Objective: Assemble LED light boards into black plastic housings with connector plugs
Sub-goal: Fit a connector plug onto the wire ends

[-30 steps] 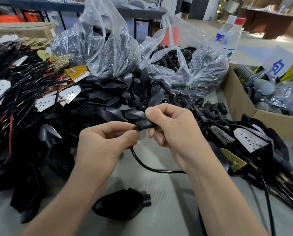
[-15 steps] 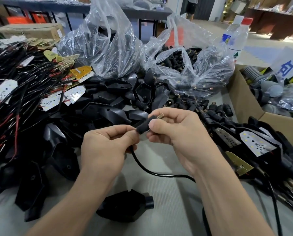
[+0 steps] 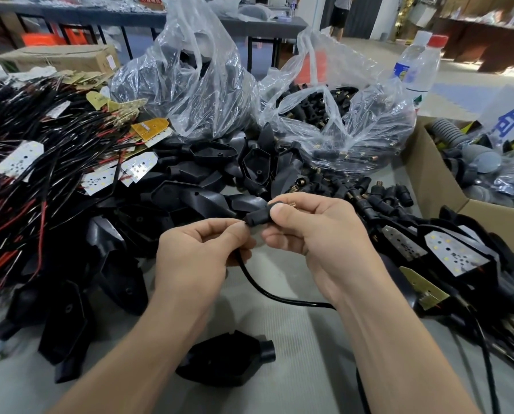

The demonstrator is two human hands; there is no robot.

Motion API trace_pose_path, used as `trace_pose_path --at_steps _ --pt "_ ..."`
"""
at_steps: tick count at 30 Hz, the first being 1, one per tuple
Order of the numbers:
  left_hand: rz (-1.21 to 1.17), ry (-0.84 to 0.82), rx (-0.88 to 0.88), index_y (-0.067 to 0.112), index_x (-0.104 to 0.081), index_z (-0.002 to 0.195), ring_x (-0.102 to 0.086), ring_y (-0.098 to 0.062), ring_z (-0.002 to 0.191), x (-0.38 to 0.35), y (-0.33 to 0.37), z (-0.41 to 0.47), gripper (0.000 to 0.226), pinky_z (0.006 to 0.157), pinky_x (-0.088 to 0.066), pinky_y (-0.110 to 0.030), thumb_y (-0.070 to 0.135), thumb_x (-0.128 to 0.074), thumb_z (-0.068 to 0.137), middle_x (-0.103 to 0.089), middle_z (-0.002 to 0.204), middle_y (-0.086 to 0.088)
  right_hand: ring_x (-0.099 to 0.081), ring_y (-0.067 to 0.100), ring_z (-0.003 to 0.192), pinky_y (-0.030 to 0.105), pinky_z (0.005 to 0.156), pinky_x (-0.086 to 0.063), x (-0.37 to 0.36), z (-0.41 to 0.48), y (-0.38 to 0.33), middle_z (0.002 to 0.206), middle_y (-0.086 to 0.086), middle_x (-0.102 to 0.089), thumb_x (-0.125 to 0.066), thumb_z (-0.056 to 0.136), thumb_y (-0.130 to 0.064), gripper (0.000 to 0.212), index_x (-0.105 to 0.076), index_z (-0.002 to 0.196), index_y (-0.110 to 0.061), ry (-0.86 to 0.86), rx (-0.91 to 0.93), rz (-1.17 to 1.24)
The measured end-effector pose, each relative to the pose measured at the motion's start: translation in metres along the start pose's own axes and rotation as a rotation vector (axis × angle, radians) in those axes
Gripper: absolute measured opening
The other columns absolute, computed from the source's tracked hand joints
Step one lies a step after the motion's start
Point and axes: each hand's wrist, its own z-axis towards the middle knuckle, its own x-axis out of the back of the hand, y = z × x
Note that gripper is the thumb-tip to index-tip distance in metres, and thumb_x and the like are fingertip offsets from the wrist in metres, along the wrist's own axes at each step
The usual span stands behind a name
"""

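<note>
- The plug [image 3: 257,218] is held in the air over the middle of the worktop [image 3: 294,339], between both hands.
- The right hand [image 3: 315,234] has thumb and fingers clamped on the plug's body, probably to steady it against the pull from the other side.
- The left hand [image 3: 196,258] pinches the black cable [image 3: 267,291] just behind the plug, fingers curled tight, likely to feed or tug the wire.
- One loose black housing [image 3: 228,358] lies by the front edge, within easy reach.
</note>
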Motion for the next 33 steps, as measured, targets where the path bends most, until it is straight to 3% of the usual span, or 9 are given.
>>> trace_pose_path --at_steps 4,10,16,20,24,33 --pt "-0.017 0.029 -0.007 0.024 -0.081 0.073 -0.069 -0.014 0.055 0.001 -0.0008 0.0009 0.019 0.051 -0.05 -0.019 0.014 -0.077 0.088 -0.077 0.07 -0.008 -0.068 0.02 0.057 0.023 0.055 -0.056 -0.0004 -0.0002 -0.0004 0.073 0.018 -0.069 -0.068 0.091 0.008 0.006 -0.072 0.092 0.004 -0.007 -0.007 0.004" --pt "-0.027 -0.038 0.004 0.021 -0.079 0.065 -0.064 -0.016 0.053 0.0085 0.0004 0.0006 0.03 0.055 -0.052 -0.026 -0.002 -0.074 0.086 -0.072 0.063 -0.01 -0.064 0.02 0.051 0.025 0.051 -0.055 0.0011 -0.002 -0.0017 0.067 0.02 -0.065 -0.068 0.086 0.014 0.011 -0.07 0.08 0.005 -0.083 0.017 -0.102" --pt "0.033 -0.039 -0.048 0.022 -0.079 0.064 -0.063 -0.014 0.05 0.0064 0.0011 0.0017 0.035 0.052 -0.053 -0.02 -0.005 -0.074 0.086 -0.071 0.059 -0.008 -0.065 0.023 0.051 0.026 0.051 -0.055 0.0034 -0.002 -0.0025 0.063 0.017 -0.065 -0.067 0.084 0.017 0.011 -0.067 0.08 0.007 -0.094 0.037 -0.152" --pt "0.043 -0.066 -0.093 0.02 -0.079 0.072 -0.064 -0.016 0.054 0.006 0.0028 0.0004 0.025 0.056 -0.052 -0.028 0.001 -0.074 0.087 -0.073 0.064 -0.009 -0.066 0.021 0.052 0.024 0.051 -0.055 0.0043 -0.0017 -0.0036 0.066 0.016 -0.068 -0.068 0.089 0.009 0.009 -0.068 0.082 0.003 -0.088 0.018 -0.141" --pt "0.001 -0.14 -0.027 0.016 -0.079 0.075 -0.067 -0.017 0.057 0.0032 0.0046 0.0001 0.02 0.056 -0.053 -0.019 0.003 -0.074 0.089 -0.075 0.07 -0.013 -0.066 0.018 0.055 0.022 0.052 -0.054 0.0063 -0.0002 -0.0054 0.071 0.018 -0.071 -0.068 0.094 0.001 0.008 -0.069 0.086 0.0 -0.031 0.02 -0.138" --pt "0.01 -0.151 -0.007 0.015 -0.076 0.063 -0.057 -0.013 0.05 0.0031 0.0016 0.0002 0.03 0.051 -0.048 -0.018 -0.002 -0.071 0.087 -0.067 0.057 -0.009 -0.064 0.019 0.054 0.021 0.05 -0.051 0.0061 0.0 -0.0026 0.069 0.017 -0.068 -0.067 0.092 0.004 0.013 -0.068 0.082 -0.003 -0.08 -0.004 -0.16"
